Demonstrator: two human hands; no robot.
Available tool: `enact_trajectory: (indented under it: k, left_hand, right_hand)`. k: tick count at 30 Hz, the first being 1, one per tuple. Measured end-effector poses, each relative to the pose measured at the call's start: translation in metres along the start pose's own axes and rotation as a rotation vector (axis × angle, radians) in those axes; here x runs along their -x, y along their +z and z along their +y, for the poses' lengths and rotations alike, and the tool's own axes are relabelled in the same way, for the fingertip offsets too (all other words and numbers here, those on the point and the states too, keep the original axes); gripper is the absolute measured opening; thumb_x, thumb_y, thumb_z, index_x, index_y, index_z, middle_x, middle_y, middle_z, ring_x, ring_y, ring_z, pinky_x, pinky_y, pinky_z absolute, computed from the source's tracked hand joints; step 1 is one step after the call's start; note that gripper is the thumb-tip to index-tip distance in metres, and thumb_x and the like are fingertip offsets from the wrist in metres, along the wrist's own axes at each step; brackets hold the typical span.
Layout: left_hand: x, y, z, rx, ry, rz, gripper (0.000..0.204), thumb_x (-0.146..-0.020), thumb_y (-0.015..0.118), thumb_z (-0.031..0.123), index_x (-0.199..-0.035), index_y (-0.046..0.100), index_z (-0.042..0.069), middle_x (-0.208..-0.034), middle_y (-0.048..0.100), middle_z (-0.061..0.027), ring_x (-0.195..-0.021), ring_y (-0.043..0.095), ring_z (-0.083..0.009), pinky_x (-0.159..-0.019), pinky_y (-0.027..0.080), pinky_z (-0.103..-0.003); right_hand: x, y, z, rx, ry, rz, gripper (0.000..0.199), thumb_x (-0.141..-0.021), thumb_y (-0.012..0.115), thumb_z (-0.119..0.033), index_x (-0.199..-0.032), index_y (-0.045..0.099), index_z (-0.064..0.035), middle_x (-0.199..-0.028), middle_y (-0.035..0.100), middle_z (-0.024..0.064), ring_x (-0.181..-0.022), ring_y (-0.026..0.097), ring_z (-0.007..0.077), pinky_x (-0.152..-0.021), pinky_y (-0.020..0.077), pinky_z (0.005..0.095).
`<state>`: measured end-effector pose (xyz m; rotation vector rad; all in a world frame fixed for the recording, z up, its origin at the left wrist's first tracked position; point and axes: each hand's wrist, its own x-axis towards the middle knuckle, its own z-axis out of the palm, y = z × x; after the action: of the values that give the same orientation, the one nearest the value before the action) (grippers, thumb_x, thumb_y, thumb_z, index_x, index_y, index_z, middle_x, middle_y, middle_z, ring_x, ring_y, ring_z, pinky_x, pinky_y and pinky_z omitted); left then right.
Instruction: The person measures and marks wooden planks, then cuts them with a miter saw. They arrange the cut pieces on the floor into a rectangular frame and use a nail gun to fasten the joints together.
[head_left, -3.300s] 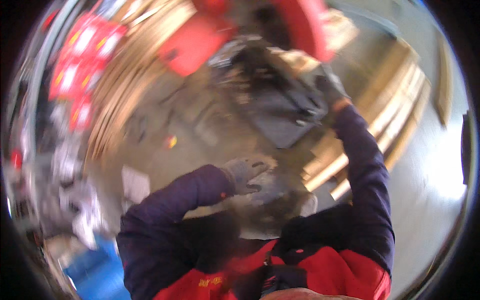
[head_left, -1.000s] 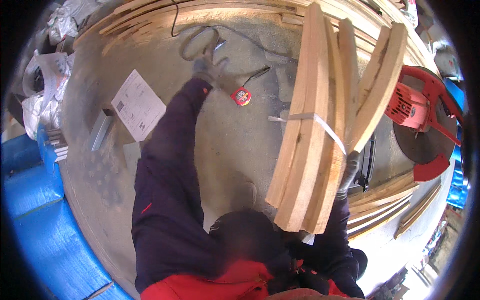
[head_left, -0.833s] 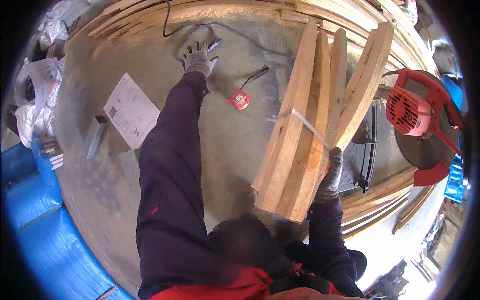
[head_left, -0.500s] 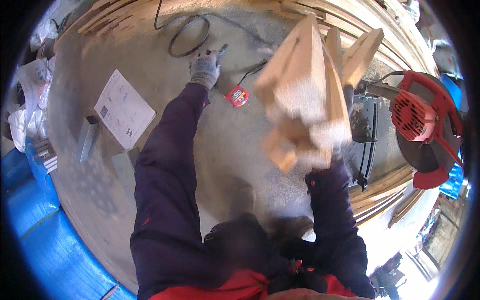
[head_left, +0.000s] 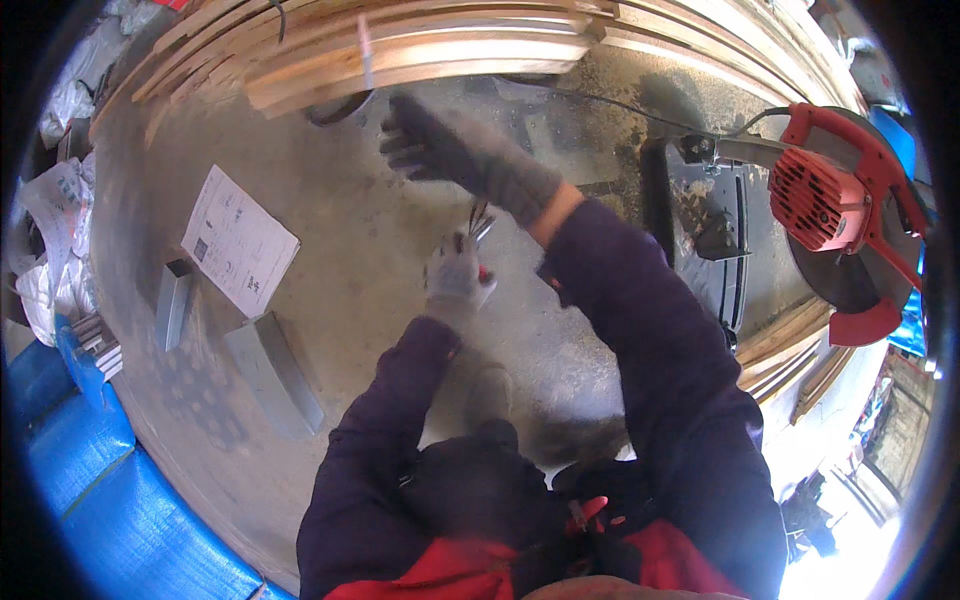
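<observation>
My left hand (head_left: 455, 278), in a grey glove, is closed around a red tape measure (head_left: 486, 273). Most of the tape measure is covered by the fingers; a dark cord and a shiny strip show just beyond it. Farther out, my right hand (head_left: 440, 150) reaches left across the floor, its dark-palmed glove slightly blurred. Its fingers are apart and hold nothing. Just beyond it lies a bundle of wooden bars (head_left: 420, 65), smeared by motion, near the far stack of timber.
A red cut-off saw (head_left: 820, 200) stands at right, its black cable (head_left: 640, 118) running across the floor. Long timber (head_left: 700, 50) lines the far side. At left are a printed sheet (head_left: 240, 240), two metal profiles (head_left: 275, 375) and blue sheeting (head_left: 120, 500).
The wooden bars have gone from my right hand to the far left, and that hand has let go and swung left. My left hand has drawn back and taken hold of the tape measure.
</observation>
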<state>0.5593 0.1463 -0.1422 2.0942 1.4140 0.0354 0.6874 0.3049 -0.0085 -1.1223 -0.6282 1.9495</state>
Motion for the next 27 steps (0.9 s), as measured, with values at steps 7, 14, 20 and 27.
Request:
enact_trajectory:
  k: [7,14,20,27]
  left_hand:
    - [0.149,-0.02,-0.102,0.697,-0.502,0.09,0.039,-0.093,0.073,0.032,-0.121,0.054,0.012,-0.104,0.064,-0.01,-0.087,0.065,-0.0314,-0.076,0.056,-0.047]
    - [0.197,-0.054,-0.169,-0.014,-0.497,0.097,0.075,-0.066,0.094,0.032,-0.124,0.054,0.004,-0.125,0.053,-0.0184,-0.109,0.059,-0.0372,-0.089,0.054,-0.048]
    - [0.149,-0.102,-0.089,-0.393,-0.13,0.282,0.077,-0.074,0.091,0.037,-0.136,0.056,0.007,-0.145,0.047,-0.0264,-0.126,0.056,-0.0416,-0.1,0.052,-0.047]
    - [0.003,-0.118,-0.031,0.199,-0.019,0.342,0.115,-0.073,0.09,0.037,-0.16,0.023,0.002,-0.158,0.032,-0.0297,-0.144,0.038,-0.0461,-0.117,0.039,-0.048]
  right_hand:
    - [0.124,-0.11,0.053,1.394,-0.158,0.413,0.06,-0.097,0.06,-0.052,-0.128,0.064,-0.0011,-0.122,0.068,0.0246,-0.113,0.067,0.0419,-0.098,0.0526,0.0497]
    - [0.082,-0.198,-0.04,2.076,-0.103,0.84,0.062,-0.09,0.064,-0.057,-0.14,0.062,-0.0217,-0.153,0.048,0.0198,-0.145,0.039,0.0413,-0.117,0.0289,0.0587]
    - [0.132,-0.2,-0.013,2.132,-0.138,0.578,0.05,-0.09,0.066,-0.048,-0.124,0.064,-0.011,-0.117,0.069,0.0178,-0.115,0.064,0.0385,-0.103,0.0398,0.0606]
    - [0.196,-0.191,-0.03,1.972,-0.341,0.332,0.022,-0.093,0.066,-0.031,-0.094,0.068,-0.0088,-0.097,0.068,0.014,-0.099,0.065,0.0354,-0.093,0.0461,0.049]
